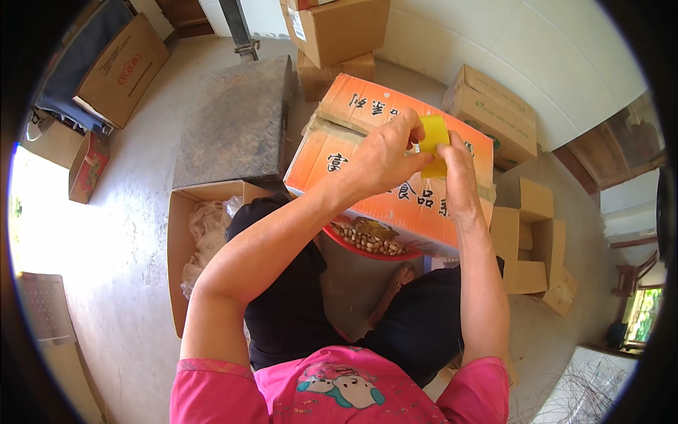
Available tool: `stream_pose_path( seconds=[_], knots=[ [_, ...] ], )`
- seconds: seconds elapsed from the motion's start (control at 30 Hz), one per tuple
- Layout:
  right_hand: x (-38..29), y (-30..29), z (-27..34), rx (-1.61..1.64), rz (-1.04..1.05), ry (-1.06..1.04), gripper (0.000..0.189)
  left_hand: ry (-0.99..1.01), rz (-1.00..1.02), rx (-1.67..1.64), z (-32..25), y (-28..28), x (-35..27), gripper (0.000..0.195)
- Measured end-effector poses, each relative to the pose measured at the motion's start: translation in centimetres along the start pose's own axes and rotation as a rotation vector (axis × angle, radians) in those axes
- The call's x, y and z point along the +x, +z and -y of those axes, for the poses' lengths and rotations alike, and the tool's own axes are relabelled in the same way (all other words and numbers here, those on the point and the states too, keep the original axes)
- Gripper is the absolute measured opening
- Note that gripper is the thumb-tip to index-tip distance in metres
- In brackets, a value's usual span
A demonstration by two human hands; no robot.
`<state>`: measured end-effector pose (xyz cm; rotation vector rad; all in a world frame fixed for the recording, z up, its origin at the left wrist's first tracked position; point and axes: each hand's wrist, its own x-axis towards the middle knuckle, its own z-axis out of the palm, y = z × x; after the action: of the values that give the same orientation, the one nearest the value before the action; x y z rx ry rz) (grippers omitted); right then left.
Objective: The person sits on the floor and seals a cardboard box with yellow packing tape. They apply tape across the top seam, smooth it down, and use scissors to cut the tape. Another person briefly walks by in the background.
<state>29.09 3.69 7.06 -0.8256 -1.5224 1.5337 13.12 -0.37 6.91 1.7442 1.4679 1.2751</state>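
Observation:
Both my hands are raised over an orange-and-white cardboard carton [328, 143]. Between them is a roll of yellow adhesive tape [434, 132], seen edge-on. My left hand [384, 151] pinches its left side with thumb and curled fingers. My right hand [460, 169] grips it from the right, the thumb against the tape's face. Brown tape runs along the carton's top seam, partly hidden by my forearm and hands. The carton bears large printed characters. Under its near edge shows a red basin [373, 253] of brown nuts or beans [365, 238].
To the left stand a metal platform scale [233, 116] and an open carton [178, 265] holding clear plastic bags [206, 228]. Stacked cartons [339, 32] rise behind. On the right are a closed carton [492, 114] and an open one [503, 244]. My knees flank the basin.

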Motion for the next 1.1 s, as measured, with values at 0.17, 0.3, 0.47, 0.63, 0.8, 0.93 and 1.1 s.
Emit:
stream_pose_path(
  seconds=[0.17,0.3,0.47,0.63,0.8,0.93,1.1],
  knots=[
    [0.1,-0.1,-0.3,-0.045,-0.043,0.008,0.027,-0.001,-0.008,0.007,-0.6,0.4,-0.1,0.035],
    [0.2,-0.4,-0.5,-0.069,-0.026,-0.023,0.026,-0.012,-0.001,0.009,-0.5,0.4,-0.1,0.033],
    [0.0,-0.5,-0.1,-0.078,-0.006,-0.010,0.028,-0.014,0.010,-0.004,-0.4,0.3,0.0,0.034],
    [0.1,-1.1,-0.6,-0.013,0.040,-0.031,0.031,0.002,0.012,-0.004,-0.3,0.3,-0.1,0.035],
    [0.1,-0.8,-0.5,0.041,0.008,0.018,0.030,-0.037,0.017,0.012,-0.8,0.4,-0.2,0.036],
    [0.2,-0.9,-0.8,0.014,-0.017,0.032,0.033,-0.010,0.022,0.013,-1.0,0.7,-0.5,0.036],
    [0.1,-0.9,-0.7,-0.002,-0.013,0.033,0.035,-0.015,0.036,-0.004,-0.9,0.8,-0.5,0.037]
  ],
)
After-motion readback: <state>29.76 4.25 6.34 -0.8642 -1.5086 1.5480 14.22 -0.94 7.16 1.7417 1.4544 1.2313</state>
